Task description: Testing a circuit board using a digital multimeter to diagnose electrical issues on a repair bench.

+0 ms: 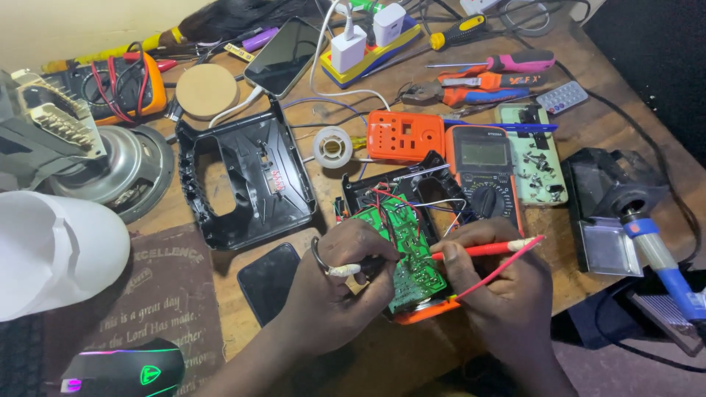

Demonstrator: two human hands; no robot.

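**2 hands on a green circuit board, red probe held in the right**

The green circuit board [403, 250] sits tilted in an orange casing [425, 312] at the near edge of the wooden table [610, 140], between both hands. The left hand [334, 283] rests on the board's left side, fingers curled closed around a thin dark probe whose tip is hidden against the board; a ring shows on 1 finger. The right hand [496, 276] grips a red probe [485, 249] with closed fingers, its point touching the board's right part, and a red wire [507, 265] runs across the knuckles.

Just behind the board stands an orange multimeter [485, 173], with its dial near the right hand's fingertips. A black plastic shell [246, 180] lies open to the left, and a dark phone [266, 279] lies face down just beside the left wrist. An orange plastic cover [405, 136] and a roll of tape [333, 146] lie behind the board. Farther back are pliers [463, 93], 2 screwdrivers [500, 62], a power strip with 2 white chargers [368, 44] and a second phone [285, 55]. A soldering iron with a blue handle [662, 261] rests in its stand at the right, well apart from the hands. A speaker cone [121, 169] sits at the left
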